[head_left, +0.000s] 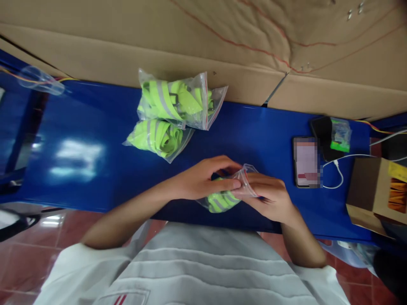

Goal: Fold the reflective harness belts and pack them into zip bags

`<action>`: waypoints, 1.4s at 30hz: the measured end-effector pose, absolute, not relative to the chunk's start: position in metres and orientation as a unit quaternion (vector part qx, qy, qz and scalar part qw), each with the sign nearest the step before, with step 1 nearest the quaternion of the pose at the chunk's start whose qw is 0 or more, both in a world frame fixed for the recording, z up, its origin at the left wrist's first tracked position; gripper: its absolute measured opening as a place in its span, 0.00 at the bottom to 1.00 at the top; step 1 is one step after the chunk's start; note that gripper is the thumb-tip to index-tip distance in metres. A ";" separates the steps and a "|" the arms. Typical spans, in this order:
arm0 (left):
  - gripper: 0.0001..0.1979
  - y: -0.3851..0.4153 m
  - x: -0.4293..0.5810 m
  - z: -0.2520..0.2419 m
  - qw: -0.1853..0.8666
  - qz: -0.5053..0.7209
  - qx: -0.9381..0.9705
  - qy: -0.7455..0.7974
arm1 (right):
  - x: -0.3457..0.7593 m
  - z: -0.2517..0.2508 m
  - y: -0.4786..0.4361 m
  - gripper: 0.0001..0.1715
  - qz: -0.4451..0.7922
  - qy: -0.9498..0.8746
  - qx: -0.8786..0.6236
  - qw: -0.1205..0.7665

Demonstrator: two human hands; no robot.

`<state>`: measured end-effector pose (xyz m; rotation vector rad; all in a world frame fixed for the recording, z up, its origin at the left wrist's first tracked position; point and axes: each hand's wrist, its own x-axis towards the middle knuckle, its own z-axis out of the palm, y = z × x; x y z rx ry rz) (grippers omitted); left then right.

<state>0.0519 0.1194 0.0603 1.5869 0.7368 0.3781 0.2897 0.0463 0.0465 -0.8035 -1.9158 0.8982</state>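
Note:
Close to the front edge of the blue table, both hands are on a clear zip bag (251, 180) with a rolled neon-yellow reflective strap (221, 201) inside. My left hand (211, 178) pinches the bag near its opening, thumb stretched along the top. On the bag's other side, my right hand (270, 192) has its fingers closed around the zip end; some fingertips are hidden behind the plastic. Beyond my left hand lie more bagged yellow straps: a nearer bag (155, 137) and a stacked pair (174, 99) behind it.
A phone (305, 163) lies on the blue table (89, 123) at right, beside a dark device with a green packet (341, 134) on it. A white cable runs past them. An open cardboard box (365, 186) holds orange items. Large cardboard (127, 55) borders the back; a clear cup (41, 80) lies left.

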 end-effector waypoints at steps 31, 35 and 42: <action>0.17 0.116 0.029 0.009 0.657 0.387 0.449 0.466 | 0.297 0.013 0.065 0.09 0.485 -0.557 -0.561 0.373; 0.16 0.116 0.028 0.012 0.654 0.378 0.463 0.464 | 0.294 0.012 0.064 0.12 0.477 -0.556 -0.575 0.364; 0.14 0.115 0.031 0.012 0.661 0.373 0.475 0.446 | 0.295 0.011 0.057 0.10 0.409 -0.595 -0.597 0.348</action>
